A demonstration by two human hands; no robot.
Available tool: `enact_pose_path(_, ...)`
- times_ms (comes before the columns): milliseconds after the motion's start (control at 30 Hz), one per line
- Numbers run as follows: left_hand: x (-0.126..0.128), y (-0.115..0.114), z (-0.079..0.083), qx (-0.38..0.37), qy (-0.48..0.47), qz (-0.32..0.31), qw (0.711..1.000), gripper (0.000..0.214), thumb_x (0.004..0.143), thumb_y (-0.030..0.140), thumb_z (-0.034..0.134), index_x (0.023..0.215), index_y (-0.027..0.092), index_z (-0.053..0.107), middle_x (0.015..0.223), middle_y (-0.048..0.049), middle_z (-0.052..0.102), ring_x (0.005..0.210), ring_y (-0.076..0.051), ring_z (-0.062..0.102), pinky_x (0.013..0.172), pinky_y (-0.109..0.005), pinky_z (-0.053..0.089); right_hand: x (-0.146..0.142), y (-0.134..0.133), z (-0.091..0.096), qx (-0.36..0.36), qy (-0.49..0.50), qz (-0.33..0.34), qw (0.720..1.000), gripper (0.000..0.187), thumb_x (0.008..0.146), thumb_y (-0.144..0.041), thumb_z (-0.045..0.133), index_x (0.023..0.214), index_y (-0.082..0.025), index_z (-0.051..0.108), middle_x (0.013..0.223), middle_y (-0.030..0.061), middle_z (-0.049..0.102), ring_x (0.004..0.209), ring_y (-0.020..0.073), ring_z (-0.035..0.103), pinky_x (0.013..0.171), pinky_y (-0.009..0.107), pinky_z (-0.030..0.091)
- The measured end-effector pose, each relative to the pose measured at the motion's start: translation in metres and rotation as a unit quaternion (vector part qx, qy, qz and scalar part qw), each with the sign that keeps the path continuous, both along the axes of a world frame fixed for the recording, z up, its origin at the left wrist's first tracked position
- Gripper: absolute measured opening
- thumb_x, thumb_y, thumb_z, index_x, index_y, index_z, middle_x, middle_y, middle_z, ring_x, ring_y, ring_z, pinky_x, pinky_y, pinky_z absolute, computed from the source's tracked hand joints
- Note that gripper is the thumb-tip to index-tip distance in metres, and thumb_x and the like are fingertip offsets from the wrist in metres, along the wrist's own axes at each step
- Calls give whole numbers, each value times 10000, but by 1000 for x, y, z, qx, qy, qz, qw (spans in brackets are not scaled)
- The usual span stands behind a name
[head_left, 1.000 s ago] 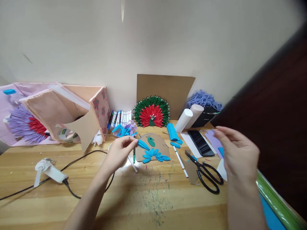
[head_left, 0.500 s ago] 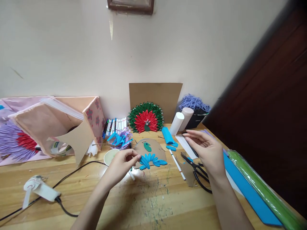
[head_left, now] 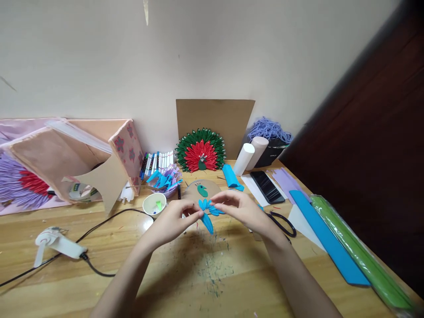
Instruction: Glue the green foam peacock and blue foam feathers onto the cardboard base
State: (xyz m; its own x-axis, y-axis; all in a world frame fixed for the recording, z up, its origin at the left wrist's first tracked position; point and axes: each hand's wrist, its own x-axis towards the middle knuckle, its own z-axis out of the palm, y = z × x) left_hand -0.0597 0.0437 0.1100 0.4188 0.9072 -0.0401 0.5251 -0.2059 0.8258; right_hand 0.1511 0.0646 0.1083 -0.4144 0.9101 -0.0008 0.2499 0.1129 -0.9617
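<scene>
My left hand (head_left: pixel 179 219) pinches a blue paper petal (head_left: pixel 208 224) between thumb and forefinger, its pointed end hanging toward me. My right hand (head_left: pixel 243 211) is beside it, thumb and fingertips drawn together at the other blue petals (head_left: pixel 216 210); whatever is between those fingertips is too small to make out. Behind the hands lies a rounded cardboard piece (head_left: pixel 213 187) with a green bird head (head_left: pixel 202 191) on it. Black-handled scissors (head_left: pixel 287 223) lie partly covered by my right hand and wrist.
A white glue gun (head_left: pixel 61 244) and its black cord lie at left, near a paper cup (head_left: pixel 154 204). A red-and-green paper peacock (head_left: pixel 200 152) stands behind. A phone (head_left: pixel 267 187), a blue paper roll (head_left: pixel 232 176) and a green wrapped roll (head_left: pixel 357 251) are to the right.
My right hand has come left and down from above the phone and scissors to the petals, uncovering the phone. My left hand has moved slightly right with its petal. The view has tilted down.
</scene>
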Motion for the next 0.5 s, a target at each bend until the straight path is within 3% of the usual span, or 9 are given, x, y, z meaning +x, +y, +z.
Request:
enact_pose_path(133, 2, -1, -3, 3, 32, -27, 999, 350, 843, 448, 462, 765, 175, 665, 728, -19, 669, 668, -149, 560, 608, -241, 385, -16, -5, -15, -50, -2, 69, 996, 230, 711, -307, 676, 902, -179, 669, 858, 55, 687, 809, 179, 631, 750, 322, 505)
enact_pose_path(300, 6, -1, -7, -33, -12, -8, 999, 363, 837, 454, 458, 751, 160, 653, 705, -28, 655, 665, -154, 567, 602, -243, 404, -19, -4, -27, -53, 1, 59, 997, 199, 715, -296, 667, 863, -163, 656, 765, 35, 658, 736, 150, 608, 678, 280, 488)
enact_pose_path(500, 12, 5, -17, -71, -77, 11, 994, 322, 818, 441, 501, 815, 152, 642, 788, -51, 671, 721, -169, 601, 652, -264, 448, -8, 6, -20, -44, 13, 26, 999, 235, 720, -331, 660, 896, -176, 665, 851, 43, 671, 785, 156, 612, 727, 304, 488)
